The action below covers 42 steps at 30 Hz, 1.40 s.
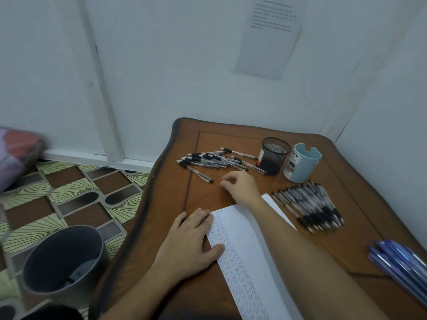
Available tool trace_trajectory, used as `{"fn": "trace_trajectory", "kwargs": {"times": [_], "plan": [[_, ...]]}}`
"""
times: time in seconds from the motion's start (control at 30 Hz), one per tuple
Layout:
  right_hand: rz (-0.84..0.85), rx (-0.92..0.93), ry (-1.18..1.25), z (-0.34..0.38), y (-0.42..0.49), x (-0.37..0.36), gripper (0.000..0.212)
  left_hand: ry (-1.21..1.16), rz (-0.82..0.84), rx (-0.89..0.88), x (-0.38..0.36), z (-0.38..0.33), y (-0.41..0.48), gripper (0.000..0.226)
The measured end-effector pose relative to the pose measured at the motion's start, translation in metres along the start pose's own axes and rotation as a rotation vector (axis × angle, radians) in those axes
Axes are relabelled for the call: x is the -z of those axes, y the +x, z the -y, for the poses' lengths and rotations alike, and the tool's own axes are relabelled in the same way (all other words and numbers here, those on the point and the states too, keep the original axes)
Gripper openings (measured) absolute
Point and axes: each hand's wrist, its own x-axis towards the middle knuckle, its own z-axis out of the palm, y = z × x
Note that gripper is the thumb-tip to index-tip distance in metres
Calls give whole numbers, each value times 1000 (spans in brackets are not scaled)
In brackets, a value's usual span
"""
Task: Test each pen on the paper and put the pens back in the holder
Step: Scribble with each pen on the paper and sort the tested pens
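Your left hand (191, 241) flat on white scribbled paper sheet (242, 262), pinning it to brown wooden surface (231, 135) so it won't slide. Right hand (240, 188) grip loose, looks empty, near far-left pile of clear black-tipped pens (208, 159) beside black mesh holder (275, 155). Prob fetching next one.

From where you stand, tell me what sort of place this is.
Probably a corner of a home room set up for a small desk job: a wooden table set by white walls, patterned flooring, and a printed sheet stuck on the wall.
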Motion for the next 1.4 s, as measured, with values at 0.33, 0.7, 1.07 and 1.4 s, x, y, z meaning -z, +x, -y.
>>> {"fn": "trace_trajectory", "kwargs": {"times": [0.33,0.7,1.07,1.4], "plan": [[-104,-69,255,15,23,-25,13,22,9,-3,-2,4,1,82],[-189,-101,1337,-3,-27,46,16,6,0,3,-1,0,0,90],[-168,-158,1228,-20,-42,35,42,1,-10,5,-1,0,1,88],[-36,-52,997,-27,-47,-1,26,20,-1,6,-3,1,2,86]]}}
